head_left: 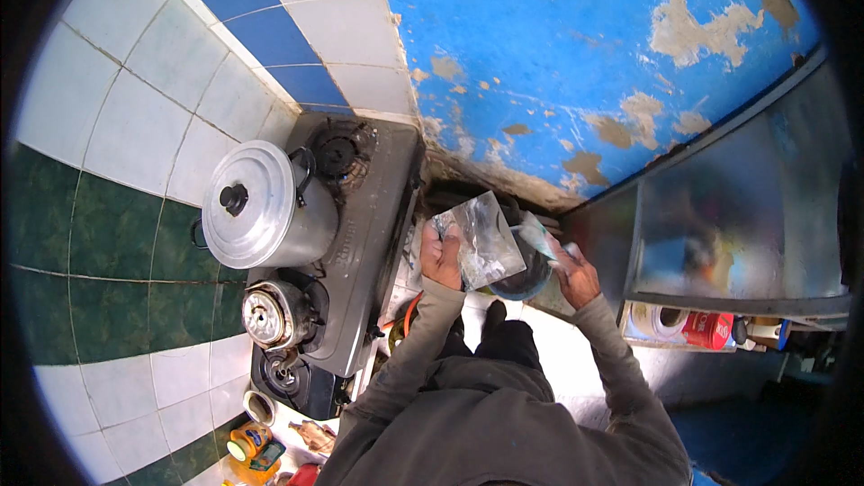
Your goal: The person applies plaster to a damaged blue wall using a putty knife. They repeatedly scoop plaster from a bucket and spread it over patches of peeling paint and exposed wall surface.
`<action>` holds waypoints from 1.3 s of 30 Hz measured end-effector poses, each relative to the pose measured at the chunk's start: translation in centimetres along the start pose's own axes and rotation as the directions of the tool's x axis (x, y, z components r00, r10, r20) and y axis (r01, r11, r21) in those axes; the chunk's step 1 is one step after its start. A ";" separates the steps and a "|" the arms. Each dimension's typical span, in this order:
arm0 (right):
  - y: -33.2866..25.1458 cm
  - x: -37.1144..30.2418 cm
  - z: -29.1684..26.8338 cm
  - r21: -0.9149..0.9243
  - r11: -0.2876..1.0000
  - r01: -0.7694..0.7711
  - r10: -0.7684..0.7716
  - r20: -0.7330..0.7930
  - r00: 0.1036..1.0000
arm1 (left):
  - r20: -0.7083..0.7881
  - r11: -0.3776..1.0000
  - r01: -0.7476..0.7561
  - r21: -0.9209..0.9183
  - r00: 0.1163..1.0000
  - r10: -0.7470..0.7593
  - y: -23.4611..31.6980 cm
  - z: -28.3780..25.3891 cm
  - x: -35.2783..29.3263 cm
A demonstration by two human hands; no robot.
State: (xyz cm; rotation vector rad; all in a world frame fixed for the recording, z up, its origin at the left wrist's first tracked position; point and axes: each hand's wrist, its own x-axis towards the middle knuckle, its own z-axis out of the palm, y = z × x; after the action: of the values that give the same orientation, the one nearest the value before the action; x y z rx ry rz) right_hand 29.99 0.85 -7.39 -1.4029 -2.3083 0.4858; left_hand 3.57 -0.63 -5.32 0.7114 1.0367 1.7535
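My left hand (441,256) is closed on the near left edge of a shiny, square, silvery-grey sheet (486,238); I cannot make out whether it is metal or plastic. Just right of it, my right hand (576,274) grips a crumpled whitish cloth (538,236) with faint coloured patches. The cloth is apart from the sheet, and its lower end disappears into the fingers. Beneath both hands, a dark round basin (526,283) shows in part, mostly hidden by the sheet and the cloth.
At left, a grey gas stove (364,243) carries a large lidded aluminium pot (310,225) and a small metal kettle (292,315). A yellow-capped jar (247,441) stands below it. On the right is a metal-topped counter (720,243) with a red package (706,330) beneath. A peeling blue wall (558,45) rises ahead.
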 end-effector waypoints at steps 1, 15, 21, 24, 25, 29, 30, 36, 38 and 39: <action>1.0 -0.2 0.1 0.077 0.997 -0.001 0.006 -0.059 0.998 | -0.007 1.000 -0.007 -0.011 1.000 0.007 -0.1 0.0 0.3; -6.2 1.7 -4.7 0.615 -0.316 -0.722 0.009 0.763 0.646 | 0.491 0.618 -0.597 0.511 0.793 0.360 -0.4 -3.2 0.0; -0.4 6.8 3.1 0.801 -0.400 -0.445 0.192 0.548 0.814 | 0.234 0.474 -0.303 0.827 0.952 0.199 -2.3 -9.6 -1.4; 3.3 11.5 9.7 0.835 -0.392 -0.386 0.275 0.507 0.817 | 0.091 0.501 -0.174 0.847 0.978 0.186 -3.3 -10.7 -2.6; 4.6 13.0 11.8 0.828 -0.437 -0.352 0.279 0.497 0.822 | 0.066 0.521 -0.159 0.839 0.979 0.194 -4.5 -12.0 -3.1; 9.1 17.4 17.6 0.777 -0.574 -0.259 0.301 0.494 0.816 | -0.011 0.484 -0.062 0.873 0.989 0.147 -5.1 -14.7 -5.4; 9.9 18.0 18.4 0.763 -0.597 -0.248 0.307 0.502 0.808 | -0.036 0.467 -0.023 0.884 0.993 0.115 -5.0 -15.2 -6.1; 11.7 20.9 20.9 0.703 -0.675 -0.224 0.331 0.559 0.760 | -0.061 0.453 -0.018 0.891 0.985 0.159 -6.5 -18.7 -8.4; 12.0 21.5 20.3 0.702 -0.676 -0.224 0.250 0.504 0.827 | -0.067 0.449 -0.020 0.893 0.982 0.178 -6.3 -18.3 -8.0; 12.6 22.1 20.2 0.644 -0.751 -0.146 0.296 0.525 0.798 | -0.082 0.460 -0.003 0.888 0.983 0.165 -6.0 -17.9 -7.6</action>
State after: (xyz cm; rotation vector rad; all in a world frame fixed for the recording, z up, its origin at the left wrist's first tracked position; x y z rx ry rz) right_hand 20.14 24.30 -27.54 -0.6531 0.0734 2.0102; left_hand -5.48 -12.45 -19.21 1.2877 2.1255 1.2305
